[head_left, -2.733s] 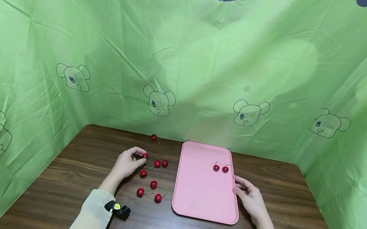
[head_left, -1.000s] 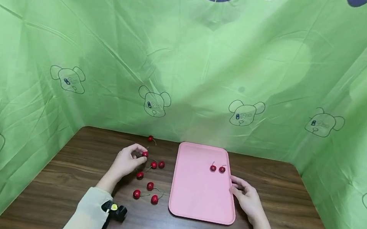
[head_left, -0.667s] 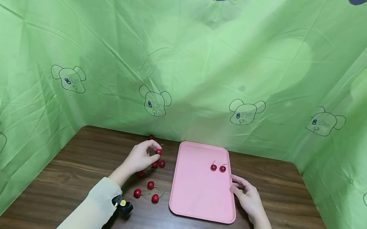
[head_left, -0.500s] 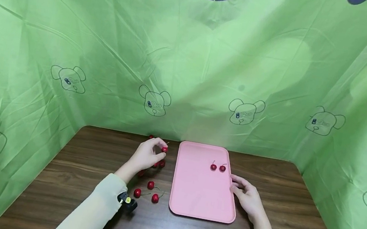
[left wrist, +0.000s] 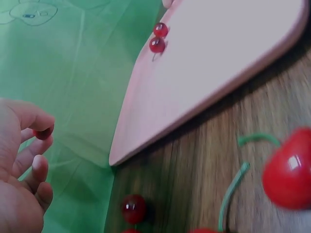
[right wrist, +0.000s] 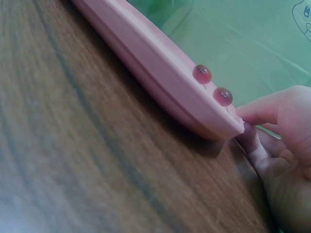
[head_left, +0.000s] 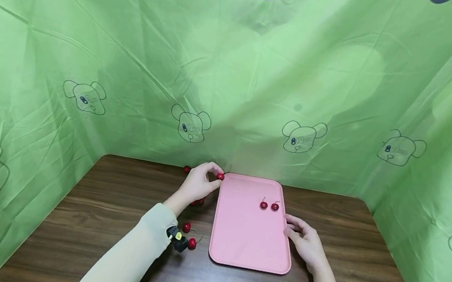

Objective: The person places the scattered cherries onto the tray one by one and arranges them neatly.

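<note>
My left hand [head_left: 196, 185] pinches a red cherry [head_left: 220, 176] between thumb and fingertips, raised by the far left corner of the pink tray [head_left: 249, 239]. In the left wrist view the same cherry [left wrist: 43, 133] is partly covered by the fingers. On the tray, near its right side, two cherries [head_left: 270, 206] lie side by side with stems attached. My right hand [head_left: 307, 247] grips the tray's right rim; in the right wrist view the thumb and fingers of that hand [right wrist: 282, 145] meet at the rim.
Loose cherries [head_left: 192, 243] lie on the brown wooden table [head_left: 83, 217] left of the tray, some hidden under the left arm. One cherry [head_left: 187, 169] sits at the table's back edge. A green patterned cloth [head_left: 254, 92] encloses the back and sides.
My left hand has lifted its cherry from the left group and carried it right and back to the tray's far left corner. The right hand stays at the tray's rim.
</note>
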### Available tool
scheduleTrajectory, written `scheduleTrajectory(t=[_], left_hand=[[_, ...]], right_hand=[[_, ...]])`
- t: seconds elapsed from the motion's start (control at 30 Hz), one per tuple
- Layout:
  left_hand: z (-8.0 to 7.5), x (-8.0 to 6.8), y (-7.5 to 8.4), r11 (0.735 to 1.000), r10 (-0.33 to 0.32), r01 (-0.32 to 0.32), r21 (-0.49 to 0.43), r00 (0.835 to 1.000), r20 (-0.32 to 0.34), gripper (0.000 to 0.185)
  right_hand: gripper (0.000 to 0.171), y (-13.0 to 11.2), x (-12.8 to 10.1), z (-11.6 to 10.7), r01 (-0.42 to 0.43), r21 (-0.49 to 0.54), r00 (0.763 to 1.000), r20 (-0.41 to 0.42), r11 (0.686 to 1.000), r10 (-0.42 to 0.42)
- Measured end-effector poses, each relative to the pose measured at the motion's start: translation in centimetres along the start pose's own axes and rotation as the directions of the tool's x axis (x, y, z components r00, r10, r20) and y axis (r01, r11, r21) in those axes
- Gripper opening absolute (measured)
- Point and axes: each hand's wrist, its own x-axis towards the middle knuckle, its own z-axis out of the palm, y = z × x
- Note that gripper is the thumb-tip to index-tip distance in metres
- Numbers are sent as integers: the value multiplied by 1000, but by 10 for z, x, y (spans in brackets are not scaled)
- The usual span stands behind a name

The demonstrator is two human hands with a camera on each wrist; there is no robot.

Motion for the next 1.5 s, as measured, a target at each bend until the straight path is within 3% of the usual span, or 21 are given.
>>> scheduleTrajectory(t=[0.4, 0.6, 0.8, 0.97, 1.13, 1.5], left_hand=[[33, 17, 16, 1000, 18, -18, -21, 1000, -3, 15], [57, 20, 21, 998, -37, 38, -48, 999, 32, 18], [77, 18, 27, 991, -98, 101, -83, 994, 47, 20], [91, 16, 28, 987, -105, 106, -121, 994, 14, 19], [104, 14, 26, 981, -103, 108, -162, 994, 40, 20], [122, 7, 18, 989, -103, 110, -100, 992, 71, 21]], right_hand=[[43, 0, -1, 0, 25, -14, 1000, -11, 1000, -25], [42, 1, -1, -1, 12, -14, 1000, -15, 1000, -12], [43, 2, -1, -1, 30, 9, 999, -13, 1000, -30], [45, -1, -3, 0, 26, 35, 1000, -2, 999, -26], [45, -1, -3, 0, 20, 28, 1000, -9, 999, -20], [43, -1, -2, 0, 40, 34, 999, -14, 999, -39]])
